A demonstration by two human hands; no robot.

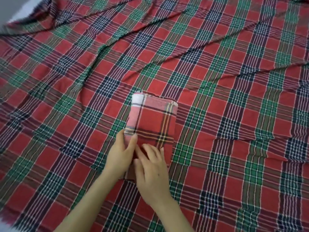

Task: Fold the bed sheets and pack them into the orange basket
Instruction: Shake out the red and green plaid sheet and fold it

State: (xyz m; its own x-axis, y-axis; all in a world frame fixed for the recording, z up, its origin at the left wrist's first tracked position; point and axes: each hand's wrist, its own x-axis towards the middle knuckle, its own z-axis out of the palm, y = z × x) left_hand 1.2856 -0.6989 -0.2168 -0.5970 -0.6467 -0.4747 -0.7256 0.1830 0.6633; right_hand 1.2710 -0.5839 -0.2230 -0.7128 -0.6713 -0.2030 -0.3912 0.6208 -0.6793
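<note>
Folded sheet: a small plaid bundle lies in the middle of the scene on top of the spread sheet, with a white patch at its far left corner.
Spread sheet: a large red, green and navy plaid sheet lies open and wrinkled under everything, not yet folded.
Long axis: the bundle runs from near to far, its far end leaning slightly right. Its near short end sits under the hands.
Left hand: the left hand is at the bundle's near left edge. Its thumb lies on top and the fingers curl at the side, so it grips that edge.
Right hand: the right hand lies over the near end just beside the left, partly overlapping it. The fingers are stretched out flat on the cloth and hold nothing, though they are a little blurred.
Direction from the fingers: nearly all of the bundle lies on the far side of both sets of fingertips.
Nearer hand: both are in contact, but only the left has hold of an edge.
Likely next move: one more fold from near to far, or a lift. Either would start from this near end.
Basket: the orange basket is not in view, so which way to carry the bundle cannot be told.
</note>
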